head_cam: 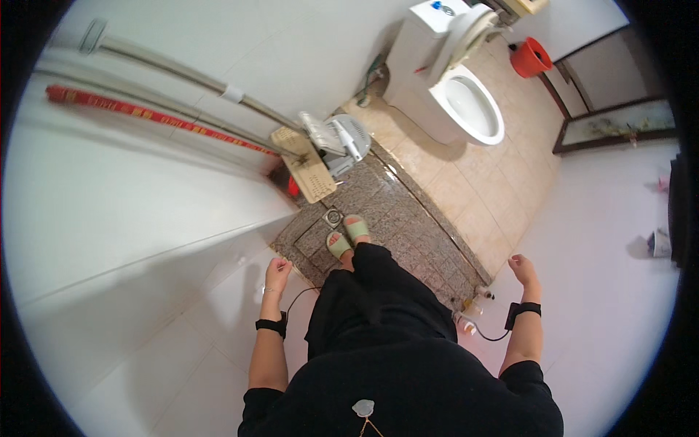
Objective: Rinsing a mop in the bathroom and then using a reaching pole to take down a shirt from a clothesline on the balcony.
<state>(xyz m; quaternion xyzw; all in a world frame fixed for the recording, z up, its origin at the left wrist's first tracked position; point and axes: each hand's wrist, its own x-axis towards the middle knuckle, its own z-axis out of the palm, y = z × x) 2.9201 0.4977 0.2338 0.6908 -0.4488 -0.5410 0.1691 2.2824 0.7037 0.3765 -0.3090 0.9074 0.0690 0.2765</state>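
Observation:
My left hand (277, 275) hangs beside my left hip with its fingers curled in, and I see nothing held in it. It is nearest to the white tiled wall on my left. On the right side my right hand (524, 269) is also loosely closed, with no object visible in it. Before me, a beige flat mop head (306, 165), a grey plastic dustpan (349, 136) and a metal-poled mop (164, 66) stand against the left wall. A red-wrapped pole (158, 119) leans beside them.
A white toilet (464, 104) with a raised lid stands on the beige tiled floor, behind a low stone sill (431, 210). Farther right is a red bucket (531, 58). A floor drain (332, 217) lies near my slippers (348, 235). Several bottles (468, 317) stand by my right leg.

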